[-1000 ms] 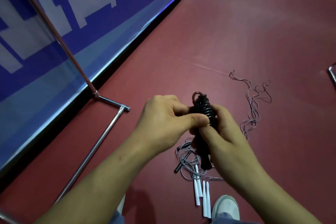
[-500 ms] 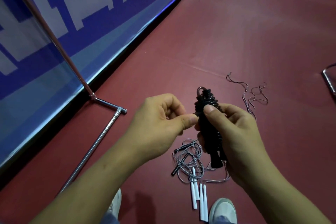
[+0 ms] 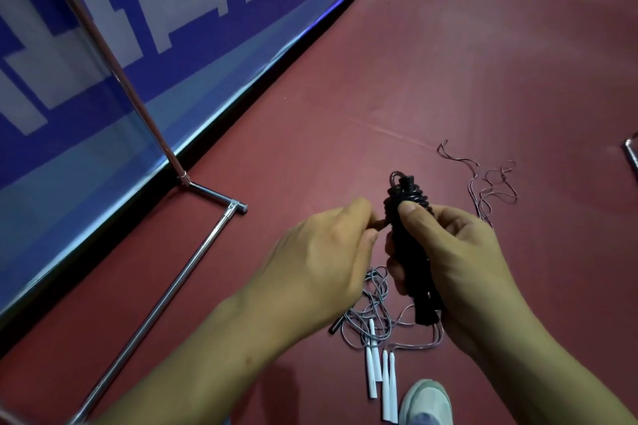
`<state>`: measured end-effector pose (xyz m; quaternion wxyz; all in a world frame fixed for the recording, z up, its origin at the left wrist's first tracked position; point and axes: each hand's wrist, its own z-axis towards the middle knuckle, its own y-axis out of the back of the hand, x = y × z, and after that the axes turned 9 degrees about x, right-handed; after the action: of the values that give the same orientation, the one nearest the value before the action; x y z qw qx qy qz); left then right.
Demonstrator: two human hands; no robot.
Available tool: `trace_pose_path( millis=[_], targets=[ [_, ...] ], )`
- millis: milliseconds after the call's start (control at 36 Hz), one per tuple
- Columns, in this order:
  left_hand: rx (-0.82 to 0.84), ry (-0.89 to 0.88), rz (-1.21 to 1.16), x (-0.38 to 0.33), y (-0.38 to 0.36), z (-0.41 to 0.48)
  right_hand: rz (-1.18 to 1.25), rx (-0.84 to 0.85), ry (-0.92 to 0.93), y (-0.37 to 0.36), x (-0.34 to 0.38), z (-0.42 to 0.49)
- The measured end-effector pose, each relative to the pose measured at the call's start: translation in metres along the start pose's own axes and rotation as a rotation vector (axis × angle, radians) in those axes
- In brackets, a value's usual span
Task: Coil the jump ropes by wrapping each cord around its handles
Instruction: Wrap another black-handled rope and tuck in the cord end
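Note:
A black jump rope stands upright in the middle, its cord coiled thickly round the two handles, a small loop sticking out at the top. My right hand grips the handles, thumb pressed on the coil. My left hand is at the coil's left side, fingertips curled in and pinching the cord there. On the floor below lie white handles with a grey cord tangle. A thin loose cord trails to the right.
The floor is dark red. A blue banner on a metal stand runs along the left. My shoe shows at the bottom edge. A metal frame corner pokes in at the right edge.
My left hand shifted from gripping the coil to pinching at its left side. My right thumb climbed onto the coil. The bundle tilted more upright.

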<state>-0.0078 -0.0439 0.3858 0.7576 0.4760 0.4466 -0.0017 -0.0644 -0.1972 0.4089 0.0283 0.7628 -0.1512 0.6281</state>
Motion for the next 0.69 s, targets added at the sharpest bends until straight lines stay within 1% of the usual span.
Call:
trace_pose_path(
  millis=[222, 278, 361, 472, 528, 583, 611, 694],
  targets=[
    [-0.194, -0.123, 0.022, 0.008, 0.004, -0.001, 0.001, 0.011, -0.012, 0.002, 0.003, -0.002],
    [-0.216, -0.144, -0.031, 0.011, 0.005, 0.002, 0.031, 0.032, -0.043, 0.001, 0.004, -0.003],
    [-0.220, -0.162, -0.039, 0.015, 0.008, 0.008, 0.103, 0.079, -0.087, -0.001, 0.008, -0.006],
    [-0.149, -0.097, -0.138, 0.015, 0.009, 0.014, 0.173, 0.115, -0.118, -0.003, 0.013, -0.010],
    [-0.055, -0.005, -0.214, 0.014, 0.013, 0.015, 0.211, 0.141, -0.141, -0.002, 0.014, -0.013],
    [0.104, 0.101, -0.390, 0.012, 0.018, 0.015, 0.225, 0.176, -0.155, -0.002, 0.014, -0.015],
    [0.165, 0.123, -0.482, 0.010, 0.020, 0.014, 0.228, 0.188, -0.156, -0.002, 0.013, -0.015],
    [0.214, 0.159, -0.652, 0.007, 0.018, 0.014, 0.237, 0.193, -0.162, -0.001, 0.011, -0.016]
  ],
)
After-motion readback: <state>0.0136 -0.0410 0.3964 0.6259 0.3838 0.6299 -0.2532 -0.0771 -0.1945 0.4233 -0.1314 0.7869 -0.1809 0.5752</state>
